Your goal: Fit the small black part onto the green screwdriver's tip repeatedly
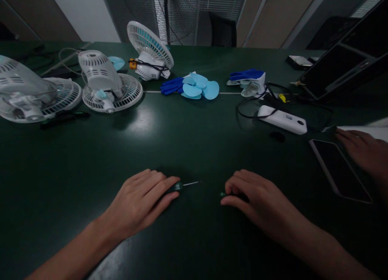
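My left hand (148, 197) is closed around the dark green handle of a screwdriver (179, 186), which lies low over the table with its thin metal shaft pointing right. Across a short gap, my right hand (254, 193) has its thumb and fingers curled together. A small green piece (223, 194) pokes out at those fingertips; the rest of it is hidden, so I cannot tell its kind. The screwdriver's tip and the green piece are apart.
White fans (112, 88) stand and lie at the back left. A light blue fan blade (200, 87), blue-and-white gloves (248, 79), a white power bank-like device (283, 119) and a phone (339, 170) lie farther off. Another person's hand (363, 148) rests at the right edge.
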`<action>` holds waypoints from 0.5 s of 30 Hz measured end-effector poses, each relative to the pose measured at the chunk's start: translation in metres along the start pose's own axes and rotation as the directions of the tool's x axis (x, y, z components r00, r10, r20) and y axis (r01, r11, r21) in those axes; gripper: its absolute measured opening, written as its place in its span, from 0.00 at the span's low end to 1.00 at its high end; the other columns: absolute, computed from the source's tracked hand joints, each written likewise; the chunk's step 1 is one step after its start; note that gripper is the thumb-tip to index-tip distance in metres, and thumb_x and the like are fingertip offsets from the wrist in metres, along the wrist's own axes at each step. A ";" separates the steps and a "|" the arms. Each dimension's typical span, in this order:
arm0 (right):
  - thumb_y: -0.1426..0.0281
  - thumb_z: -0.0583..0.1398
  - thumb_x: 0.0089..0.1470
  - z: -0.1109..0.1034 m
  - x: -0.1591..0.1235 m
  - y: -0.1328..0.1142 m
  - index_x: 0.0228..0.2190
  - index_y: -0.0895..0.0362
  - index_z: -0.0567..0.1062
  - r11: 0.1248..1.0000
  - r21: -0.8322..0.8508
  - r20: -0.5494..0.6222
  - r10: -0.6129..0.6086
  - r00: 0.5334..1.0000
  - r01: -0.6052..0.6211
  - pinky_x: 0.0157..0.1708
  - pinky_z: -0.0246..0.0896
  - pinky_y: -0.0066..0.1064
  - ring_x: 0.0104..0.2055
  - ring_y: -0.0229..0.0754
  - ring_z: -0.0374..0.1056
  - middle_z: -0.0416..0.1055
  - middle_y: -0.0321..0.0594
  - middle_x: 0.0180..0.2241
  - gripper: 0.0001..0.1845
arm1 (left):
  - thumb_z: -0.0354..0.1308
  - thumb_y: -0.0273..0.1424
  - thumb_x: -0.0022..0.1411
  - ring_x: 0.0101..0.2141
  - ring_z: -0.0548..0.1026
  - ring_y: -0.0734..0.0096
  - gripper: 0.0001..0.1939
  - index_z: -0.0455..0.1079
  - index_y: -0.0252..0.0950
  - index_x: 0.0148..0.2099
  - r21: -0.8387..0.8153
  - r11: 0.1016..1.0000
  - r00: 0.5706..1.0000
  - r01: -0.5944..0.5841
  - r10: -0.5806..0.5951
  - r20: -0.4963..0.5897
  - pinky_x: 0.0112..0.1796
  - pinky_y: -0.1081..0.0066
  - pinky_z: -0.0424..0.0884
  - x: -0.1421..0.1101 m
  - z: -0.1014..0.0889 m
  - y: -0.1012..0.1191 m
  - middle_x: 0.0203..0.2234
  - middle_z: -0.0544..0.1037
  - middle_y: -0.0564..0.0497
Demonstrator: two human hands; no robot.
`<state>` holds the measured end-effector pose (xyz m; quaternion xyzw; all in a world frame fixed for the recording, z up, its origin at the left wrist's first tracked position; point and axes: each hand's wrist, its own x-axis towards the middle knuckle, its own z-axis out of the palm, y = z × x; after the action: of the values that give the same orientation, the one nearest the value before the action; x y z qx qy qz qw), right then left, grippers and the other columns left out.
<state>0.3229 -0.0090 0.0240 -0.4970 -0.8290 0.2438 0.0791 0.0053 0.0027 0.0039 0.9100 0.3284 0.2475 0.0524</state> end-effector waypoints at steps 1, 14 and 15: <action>0.65 0.61 0.61 0.003 0.000 0.000 0.33 0.52 0.75 1.000 0.011 -0.008 0.004 1.000 -0.004 0.30 0.65 0.31 0.33 0.40 0.70 0.73 0.36 0.33 0.05 | 0.54 0.30 0.71 0.34 0.73 0.69 0.14 0.69 0.31 0.55 0.002 1.000 1.000 -0.001 0.001 -0.001 0.36 0.67 0.70 0.000 0.000 0.000 0.36 0.76 0.47; 0.53 0.65 0.54 -0.091 0.003 0.053 0.35 0.55 0.78 0.909 0.157 -0.684 0.382 0.621 -0.386 0.25 0.63 0.32 0.28 0.40 0.73 0.77 0.43 0.29 0.18 | 0.55 0.29 0.70 0.33 0.73 0.69 0.14 0.69 0.31 0.56 -0.007 1.000 1.000 -0.008 0.008 -0.008 0.34 0.68 0.70 0.001 0.001 -0.001 0.36 0.76 0.47; 0.53 0.66 0.53 -0.095 0.005 0.062 0.37 0.56 0.78 0.890 0.193 -0.756 0.404 0.515 -0.413 0.25 0.62 0.32 0.29 0.40 0.73 0.77 0.45 0.30 0.20 | 0.55 0.29 0.70 0.34 0.73 0.68 0.15 0.69 0.31 0.56 -0.007 1.000 1.000 -0.010 0.010 -0.005 0.34 0.68 0.70 0.000 0.001 -0.001 0.37 0.76 0.47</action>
<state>0.4047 0.0498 0.0758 -0.7331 -0.5721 0.0111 0.3676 0.0055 0.0034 0.0033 0.9109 0.3231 0.2511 0.0537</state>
